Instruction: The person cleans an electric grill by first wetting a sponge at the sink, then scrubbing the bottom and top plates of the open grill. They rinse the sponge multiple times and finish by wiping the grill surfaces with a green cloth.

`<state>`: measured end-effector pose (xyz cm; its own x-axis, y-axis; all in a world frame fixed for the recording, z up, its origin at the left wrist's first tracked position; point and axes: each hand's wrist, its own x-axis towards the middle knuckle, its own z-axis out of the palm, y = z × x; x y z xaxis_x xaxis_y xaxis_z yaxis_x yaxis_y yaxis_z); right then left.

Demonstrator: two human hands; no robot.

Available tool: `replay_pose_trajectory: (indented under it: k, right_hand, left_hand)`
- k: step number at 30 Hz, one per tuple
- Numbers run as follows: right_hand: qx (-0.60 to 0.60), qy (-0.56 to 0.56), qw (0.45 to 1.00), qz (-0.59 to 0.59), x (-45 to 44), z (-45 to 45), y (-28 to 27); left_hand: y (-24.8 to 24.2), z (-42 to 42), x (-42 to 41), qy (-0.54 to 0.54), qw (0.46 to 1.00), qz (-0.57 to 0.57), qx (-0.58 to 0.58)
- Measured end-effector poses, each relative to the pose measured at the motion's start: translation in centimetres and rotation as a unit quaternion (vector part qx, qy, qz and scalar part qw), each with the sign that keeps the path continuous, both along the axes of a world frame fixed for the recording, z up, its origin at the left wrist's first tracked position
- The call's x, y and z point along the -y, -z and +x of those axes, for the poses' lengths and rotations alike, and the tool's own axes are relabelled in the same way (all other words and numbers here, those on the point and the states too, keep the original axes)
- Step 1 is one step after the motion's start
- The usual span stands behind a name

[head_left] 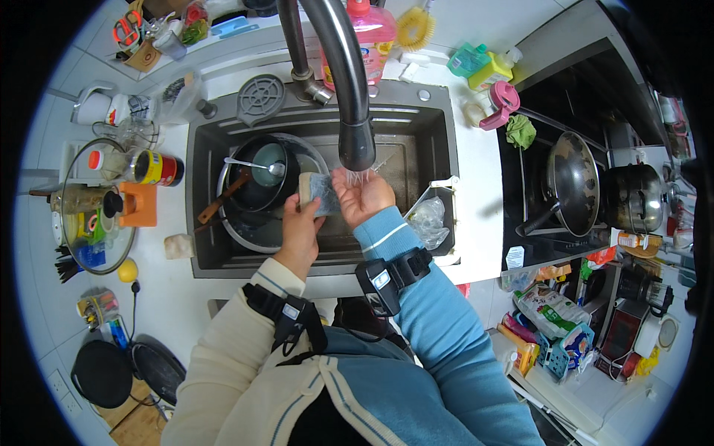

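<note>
My left hand (pixel 301 226) grips a cleaning sponge (pixel 322 192) with a grey face and a pale side, held above the sink. Palm up and fingers apart, my right hand (pixel 365 195) catches water running from the dark faucet head (pixel 357 145); its fingertips are close beside the sponge. Below and to the left, a dark pot (pixel 245 195) with a wooden handle sits in a larger metal basin (pixel 262 245). A bowl (pixel 270 175) with a metal spoon (pixel 245 162) lies inside the pot.
The dark sink (pixel 429 131) has a draining basket (pixel 452 223) holding a clear plastic bag on its right. A pink soap bottle (pixel 379 30) stands behind the faucet. On the stove at right rests a wok (pixel 574 184). A glass lid (pixel 100 248) leans among jars at left.
</note>
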<state>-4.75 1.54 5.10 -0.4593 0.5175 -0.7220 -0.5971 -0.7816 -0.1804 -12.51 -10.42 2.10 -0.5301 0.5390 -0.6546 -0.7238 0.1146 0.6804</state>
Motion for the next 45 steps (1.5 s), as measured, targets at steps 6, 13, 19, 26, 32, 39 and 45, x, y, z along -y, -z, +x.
replay_pose_trajectory:
  k: [6, 13, 19, 26, 32, 39, 45]
  right_hand:
    - [0.115, 0.071, 0.979, 0.154, -0.7, 3.4, -0.9]
    - [0.055, -0.175, 0.983, -0.021, 2.4, 7.2, 0.6]
    - [0.059, -0.065, 0.988, 0.126, 2.7, 7.4, -0.4]
    - [-0.150, -0.065, 0.982, 0.100, 2.8, 6.7, -2.6]
    - [-0.104, -0.094, 0.989, 0.047, 1.5, 5.2, -1.3]
    - [-0.169, -0.162, 0.972, 0.000, 2.1, 6.6, -1.1]
    - [-0.177, -0.130, 0.976, 0.006, 1.0, 6.7, -0.8]
  left_hand:
    - [-0.8, 0.0, -0.7, -0.002, 0.998, 0.026, 0.052]
    - [-3.3, 2.1, -1.8, 0.040, 0.981, 0.156, 0.112]
    - [-4.3, 2.7, -2.7, 0.060, 0.990, 0.078, 0.096]
    - [-4.7, 0.9, -2.3, 0.173, 0.978, 0.030, -0.117]
    - [-3.7, -5.8, -6.5, 0.245, 0.962, 0.002, -0.121]
    - [-3.4, -9.6, -14.1, 0.436, 0.882, 0.058, -0.169]
    - [-0.6, -12.2, -17.3, 0.459, 0.839, 0.059, -0.286]
